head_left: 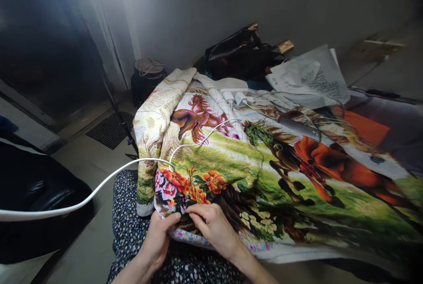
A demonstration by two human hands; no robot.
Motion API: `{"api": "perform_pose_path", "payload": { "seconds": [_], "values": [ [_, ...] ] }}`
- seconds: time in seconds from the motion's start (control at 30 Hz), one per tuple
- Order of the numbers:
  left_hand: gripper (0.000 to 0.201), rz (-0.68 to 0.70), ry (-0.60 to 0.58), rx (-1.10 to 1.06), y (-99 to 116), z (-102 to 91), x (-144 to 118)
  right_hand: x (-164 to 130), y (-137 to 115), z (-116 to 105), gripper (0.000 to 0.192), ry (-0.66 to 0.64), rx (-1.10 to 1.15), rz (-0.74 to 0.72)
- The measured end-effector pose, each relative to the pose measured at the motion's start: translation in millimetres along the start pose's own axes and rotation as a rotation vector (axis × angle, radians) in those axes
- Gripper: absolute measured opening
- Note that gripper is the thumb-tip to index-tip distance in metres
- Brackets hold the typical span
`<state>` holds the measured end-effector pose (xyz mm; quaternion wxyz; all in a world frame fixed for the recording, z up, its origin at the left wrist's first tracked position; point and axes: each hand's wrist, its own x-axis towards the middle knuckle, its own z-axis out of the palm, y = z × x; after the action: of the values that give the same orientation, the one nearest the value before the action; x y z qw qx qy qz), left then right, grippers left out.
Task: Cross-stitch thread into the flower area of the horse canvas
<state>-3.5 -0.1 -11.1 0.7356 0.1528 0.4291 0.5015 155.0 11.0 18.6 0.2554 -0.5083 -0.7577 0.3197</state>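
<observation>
A large embroidery cloth (251, 160) with horses, flowers and green grass lies spread over my lap and a table. My left hand (157, 235) grips the cloth's near edge from below, thumb on top. My right hand (213, 224) rests on the cloth just right of it, fingers pinched together at the dark patch under the orange flowers (211, 181); whether it holds a needle is too small to tell. A tuft of green thread (258, 134) lies on the cloth farther back.
A white cable (99, 189) runs from the left across the cloth to white chargers (235, 97). A dark bag (243, 55) and a printed white bag (309, 79) sit at the back. A dark pot (147, 79) stands on the floor.
</observation>
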Motion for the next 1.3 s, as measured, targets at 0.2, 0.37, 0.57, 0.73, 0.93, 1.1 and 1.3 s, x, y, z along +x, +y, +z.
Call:
{"api": "perform_pose_path", "payload": {
  "seconds": [0.2, 0.37, 0.57, 0.73, 0.93, 1.1, 1.3],
  "values": [
    [0.062, -0.007, 0.022, -0.005, 1.4, 1.1, -0.6, 3.6, 1.7, -0.7, 0.027, -0.049, -0.007, -0.013],
    [0.059, 0.002, 0.025, -0.014, 2.4, 2.8, -1.9, 7.8, 4.1, -6.1, 0.024, -0.118, -0.05, -0.054],
    [0.058, -0.001, 0.012, -0.007, -0.3, 2.0, -0.9, 8.0, -7.8, -7.0, 0.019, -0.196, -0.396, -0.1],
    [0.062, 0.026, 0.008, 0.037, -2.2, 5.0, -1.2, 11.8, -23.4, -13.4, 0.007, -0.276, -0.619, -0.142],
    [0.062, 0.061, -0.008, 0.038, 2.4, 10.0, -3.3, 39.2, -10.5, -27.2, 0.01, -0.216, -0.011, 0.028],
    [0.054, 0.063, -0.012, 0.026, 4.7, 11.3, -2.6, 47.2, 8.4, -8.0, 0.013, -0.224, 0.811, 0.49],
    [0.025, 0.082, -0.007, 0.077, 5.8, 12.7, -1.9, 42.7, 12.0, 9.6, 0.034, -0.121, 1.013, 0.57]
  ]
}}
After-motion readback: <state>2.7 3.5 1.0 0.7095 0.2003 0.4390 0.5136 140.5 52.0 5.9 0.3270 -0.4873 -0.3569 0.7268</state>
